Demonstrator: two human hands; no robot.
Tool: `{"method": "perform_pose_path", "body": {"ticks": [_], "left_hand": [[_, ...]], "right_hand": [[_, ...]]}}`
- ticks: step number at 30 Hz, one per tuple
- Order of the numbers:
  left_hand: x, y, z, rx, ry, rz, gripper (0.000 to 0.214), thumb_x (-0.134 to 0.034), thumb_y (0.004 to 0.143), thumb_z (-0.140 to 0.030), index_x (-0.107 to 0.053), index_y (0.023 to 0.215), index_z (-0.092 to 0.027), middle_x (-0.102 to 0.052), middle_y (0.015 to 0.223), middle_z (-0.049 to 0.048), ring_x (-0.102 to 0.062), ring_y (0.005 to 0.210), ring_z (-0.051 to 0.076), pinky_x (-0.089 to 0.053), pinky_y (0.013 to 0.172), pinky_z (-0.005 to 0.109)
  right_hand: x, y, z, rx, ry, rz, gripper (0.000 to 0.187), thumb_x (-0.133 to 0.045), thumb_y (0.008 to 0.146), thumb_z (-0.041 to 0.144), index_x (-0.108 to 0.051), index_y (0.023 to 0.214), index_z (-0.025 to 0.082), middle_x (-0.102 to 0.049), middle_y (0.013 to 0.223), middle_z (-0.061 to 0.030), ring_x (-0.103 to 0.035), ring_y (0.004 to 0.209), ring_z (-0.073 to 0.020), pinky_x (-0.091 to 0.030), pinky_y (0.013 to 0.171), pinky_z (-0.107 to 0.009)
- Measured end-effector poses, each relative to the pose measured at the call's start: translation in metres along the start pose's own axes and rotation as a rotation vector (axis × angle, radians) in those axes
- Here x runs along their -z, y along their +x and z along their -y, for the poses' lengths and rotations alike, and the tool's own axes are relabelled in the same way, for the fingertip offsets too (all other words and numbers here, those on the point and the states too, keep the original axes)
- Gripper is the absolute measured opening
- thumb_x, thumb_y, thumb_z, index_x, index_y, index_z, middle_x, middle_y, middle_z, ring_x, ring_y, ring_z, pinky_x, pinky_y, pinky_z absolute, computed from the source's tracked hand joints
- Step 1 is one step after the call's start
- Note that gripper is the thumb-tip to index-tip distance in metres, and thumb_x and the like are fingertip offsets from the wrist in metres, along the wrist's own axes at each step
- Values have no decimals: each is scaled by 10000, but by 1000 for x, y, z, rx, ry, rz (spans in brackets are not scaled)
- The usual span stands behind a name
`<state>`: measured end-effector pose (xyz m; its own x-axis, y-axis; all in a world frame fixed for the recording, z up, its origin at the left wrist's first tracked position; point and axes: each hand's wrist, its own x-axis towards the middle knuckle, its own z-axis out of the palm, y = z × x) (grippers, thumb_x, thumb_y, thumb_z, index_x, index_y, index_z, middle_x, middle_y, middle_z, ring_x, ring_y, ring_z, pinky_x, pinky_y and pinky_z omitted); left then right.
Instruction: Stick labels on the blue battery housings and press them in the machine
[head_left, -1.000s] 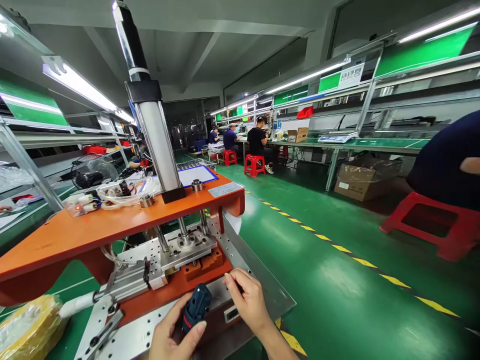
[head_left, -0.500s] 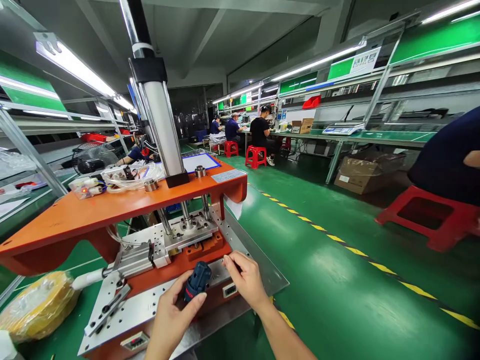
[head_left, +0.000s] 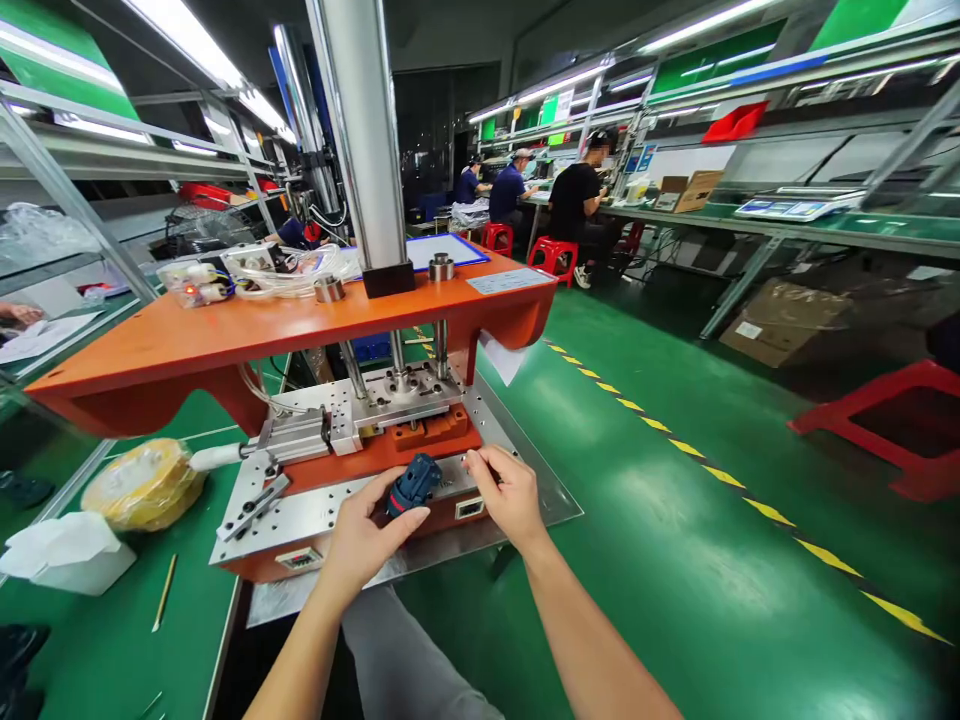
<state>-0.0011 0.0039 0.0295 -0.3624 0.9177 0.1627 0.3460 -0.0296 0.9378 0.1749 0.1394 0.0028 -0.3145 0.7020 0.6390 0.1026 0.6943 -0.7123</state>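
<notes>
My left hand (head_left: 369,532) is closed around a dark blue battery pack (head_left: 417,482) with a band of red lettering low on its side. The pack is tilted, its narrower ribbed end pointing up and right. Just to its right, my right hand (head_left: 510,492) has thumb and forefinger pinched together; whatever lies between the fingertips is hidden or too small to name. Both hands are in front of an orange press (head_left: 300,318), over the front of its metal base plate (head_left: 337,505). Under the press's steel ram plate sits an orange fixture block (head_left: 431,432).
A yellow tape roll (head_left: 142,485), a white open box (head_left: 71,552) and a thin brush (head_left: 165,592) lie on the green bench at left. Red stools (head_left: 892,425) and a cardboard box (head_left: 780,320) stand right. Several people sit at the far benches.
My view has tipped downward and shifted, so more of the left bench and my leg shows. The battery pack leans further right; both hands keep nearly the same grip.
</notes>
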Motion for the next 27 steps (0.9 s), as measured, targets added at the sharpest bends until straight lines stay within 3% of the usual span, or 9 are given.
{"method": "perform_pose_path", "body": {"ticks": [17, 21, 23, 25, 27], "left_hand": [[1, 0, 2, -16, 17, -16, 491, -792, 769, -412, -716, 1200, -190, -764, 1167, 91, -719, 1064, 264, -559, 988, 395], [0, 1, 4, 1, 33, -25, 485, -792, 765, -426, -720, 1188, -198, -766, 1161, 87, -719, 1060, 264, -558, 988, 394], [0, 2, 4, 10, 27, -37, 484, -794, 758, -427, -726, 1180, -199, -762, 1177, 93, -716, 1080, 276, -559, 991, 403], [1, 2, 3, 19, 14, -52, 492, -798, 746, -427, -731, 1174, -194, -765, 1171, 101, -722, 1070, 287, -570, 975, 413], [4, 2, -3, 8, 28, -43, 486, -794, 753, -432, -733, 1171, -192, -768, 1153, 107, -728, 1050, 290, -578, 960, 417]], "right_hand": [[0, -1, 2, -17, -28, 4, 310, -522, 1010, 322, -637, 741, 220, -666, 706, -21, -623, 655, -165, -495, 668, -295], [2, 21, 4, 50, -106, 0, 201, -560, 993, 294, -693, 859, 223, -682, 804, -30, -623, 718, -172, -514, 704, -298], [0, 47, 6, 164, -236, 69, 129, -610, 957, 255, -727, 1006, 233, -708, 981, -68, -637, 930, -226, -522, 848, -351], [-6, 78, 7, 246, -399, 239, 222, -680, 883, 209, -732, 1096, 236, -703, 1110, -99, -591, 1111, -296, -485, 964, -434], [-15, 107, 6, 269, -500, 432, 269, -739, 793, 169, -744, 1057, 221, -718, 1072, -106, -602, 1095, -327, -474, 962, -464]]}}
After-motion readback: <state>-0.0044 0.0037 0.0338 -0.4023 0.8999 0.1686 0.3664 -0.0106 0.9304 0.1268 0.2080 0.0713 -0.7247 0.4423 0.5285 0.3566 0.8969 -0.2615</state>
